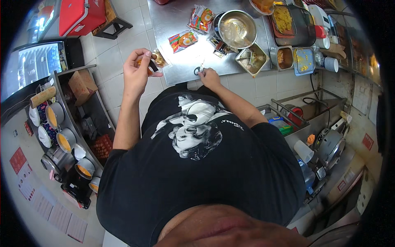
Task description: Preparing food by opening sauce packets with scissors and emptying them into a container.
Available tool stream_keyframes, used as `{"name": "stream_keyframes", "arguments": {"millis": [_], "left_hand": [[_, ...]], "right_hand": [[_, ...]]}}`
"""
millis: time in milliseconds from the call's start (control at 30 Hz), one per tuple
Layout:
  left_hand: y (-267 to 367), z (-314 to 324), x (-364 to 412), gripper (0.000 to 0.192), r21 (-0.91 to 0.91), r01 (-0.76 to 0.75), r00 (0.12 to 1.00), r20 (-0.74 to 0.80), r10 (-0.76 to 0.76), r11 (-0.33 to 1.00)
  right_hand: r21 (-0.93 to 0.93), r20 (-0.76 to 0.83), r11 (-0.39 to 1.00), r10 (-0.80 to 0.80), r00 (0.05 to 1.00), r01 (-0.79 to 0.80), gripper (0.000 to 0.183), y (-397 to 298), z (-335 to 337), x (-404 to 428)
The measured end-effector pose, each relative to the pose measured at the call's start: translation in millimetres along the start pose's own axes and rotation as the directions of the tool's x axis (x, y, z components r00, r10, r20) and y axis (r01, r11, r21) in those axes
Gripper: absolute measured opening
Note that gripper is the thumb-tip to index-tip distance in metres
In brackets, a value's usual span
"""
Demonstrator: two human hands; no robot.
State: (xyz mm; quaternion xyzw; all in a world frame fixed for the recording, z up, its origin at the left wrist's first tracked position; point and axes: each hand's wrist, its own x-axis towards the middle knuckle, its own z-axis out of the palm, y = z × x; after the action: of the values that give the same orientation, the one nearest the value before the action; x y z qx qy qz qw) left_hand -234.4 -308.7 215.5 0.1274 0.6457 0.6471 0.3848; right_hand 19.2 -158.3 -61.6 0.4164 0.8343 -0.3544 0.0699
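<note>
My left hand (137, 66) holds small seasoning sachets (159, 60), clear with orange-brown contents and one dark part, beyond the left edge of the steel table (172, 72). At the table's near edge, my right hand (209, 77) is on a pair of scissors (197, 70) with dark handles, their blades pointing away from me. An instant noodle packet (183, 40) lies flat between and beyond my hands, and more noodle packets (201, 19) are stacked farther back. Dark sachets (220, 48) lie beside a steel bowl (251, 31) that holds clear plastic.
A square steel container (252, 68) with scraps and a utensil stands at the table's near right. Farther right are a small steel pan (284, 57) of food and a blue-rimmed tub (304, 60). A red cooler box (81, 18) stands on a wooden stool at the far left.
</note>
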Motion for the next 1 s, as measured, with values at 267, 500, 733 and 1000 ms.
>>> {"name": "stream_keyframes", "arguments": {"millis": [267,500,733,1000], "left_hand": [[20,12,24,0.018,-0.044,-0.012,0.991,0.132,0.017,0.999],[33,23,35,0.017,0.012,0.009,0.991,0.137,-0.011,1.000],[22,18,48,0.017,0.216,-0.204,0.966,0.200,0.162,0.955],[25,16,39,0.010,0.141,-0.421,0.887,0.269,0.375,0.896]], "right_hand": [[-0.153,-0.061,0.965,0.207,0.977,-0.214,0.039,-14,-9,9],[0.066,-0.166,0.994,0.100,0.981,-0.090,0.033,26,2,-13],[0.159,-0.219,0.987,0.063,0.974,-0.028,0.036,29,3,-18],[0.569,0.425,0.626,0.331,0.843,-0.533,0.056,67,-77,-54]]}}
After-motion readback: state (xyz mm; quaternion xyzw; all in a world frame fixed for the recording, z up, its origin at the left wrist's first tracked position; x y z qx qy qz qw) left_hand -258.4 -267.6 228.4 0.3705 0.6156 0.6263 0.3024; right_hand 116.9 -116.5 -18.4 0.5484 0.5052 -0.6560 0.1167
